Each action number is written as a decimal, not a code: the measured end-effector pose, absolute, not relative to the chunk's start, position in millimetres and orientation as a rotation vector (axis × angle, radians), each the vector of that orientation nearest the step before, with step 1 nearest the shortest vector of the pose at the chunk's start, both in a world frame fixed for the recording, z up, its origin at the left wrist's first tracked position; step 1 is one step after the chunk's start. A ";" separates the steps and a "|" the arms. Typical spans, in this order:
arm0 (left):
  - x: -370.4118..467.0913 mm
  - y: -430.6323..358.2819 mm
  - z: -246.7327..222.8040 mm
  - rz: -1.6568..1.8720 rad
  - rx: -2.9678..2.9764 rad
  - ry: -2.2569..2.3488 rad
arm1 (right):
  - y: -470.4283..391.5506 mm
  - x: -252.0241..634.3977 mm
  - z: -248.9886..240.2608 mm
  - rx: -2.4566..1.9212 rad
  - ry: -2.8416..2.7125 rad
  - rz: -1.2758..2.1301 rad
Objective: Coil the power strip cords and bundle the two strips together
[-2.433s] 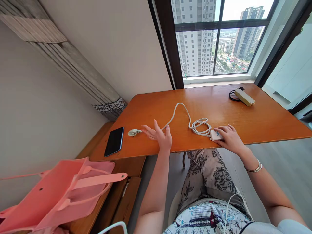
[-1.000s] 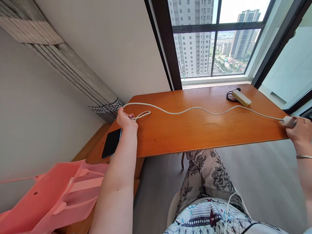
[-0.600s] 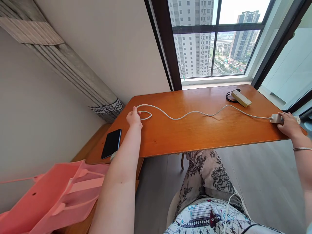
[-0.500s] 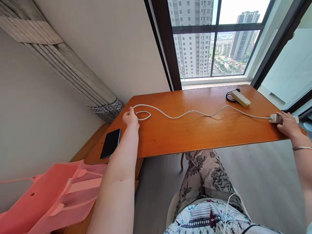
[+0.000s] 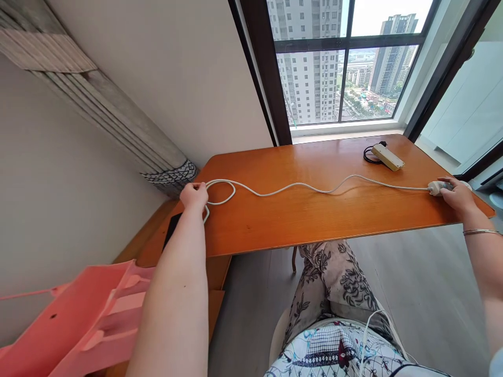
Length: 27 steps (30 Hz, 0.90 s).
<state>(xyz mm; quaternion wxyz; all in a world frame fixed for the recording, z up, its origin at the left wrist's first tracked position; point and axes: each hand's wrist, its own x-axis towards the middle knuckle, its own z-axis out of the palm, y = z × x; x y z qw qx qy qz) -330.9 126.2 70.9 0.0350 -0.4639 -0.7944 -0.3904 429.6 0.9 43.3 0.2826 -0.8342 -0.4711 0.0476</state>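
A white cord (image 5: 271, 194) runs in loose waves across the wooden table (image 5: 275, 225), with a loop near its left end. My left hand (image 5: 194, 197) is closed on that cord by the table's left side. At the right edge, my right hand (image 5: 458, 196) grips a long white piece (image 5: 435, 187) on the cord's other end; my fingers cover much of it, so its exact kind cannot be made out. Partly hidden behind my left forearm lies a dark phone or tablet (image 5: 172, 229).
A beige block (image 5: 388, 157) with a coiled black cable (image 5: 370, 155) lies toward the back right. A pink holder (image 5: 90, 309) stands at lower left. Behind the table are a window (image 5: 341, 78) and a gathered curtain (image 5: 129, 125).
My left hand has moved left and slightly down with the cord, and the loop has shifted left. My right hand and the white piece have slid a little left.
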 end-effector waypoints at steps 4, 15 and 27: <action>-325.1 127.6 62.4 -1.191 -1.386 -2.514 | 4.1 410.8 40.9 -2.243 -1.308 -0.037; -271.6 101.4 45.6 -1.036 -1.939 -1.793 | 6.1 367.4 30.0 -2.452 -1.484 -0.021; -170.5 83.4 15.1 -0.635 -2.782 -1.477 | 27.1 377.2 37.1 -2.358 -1.397 0.101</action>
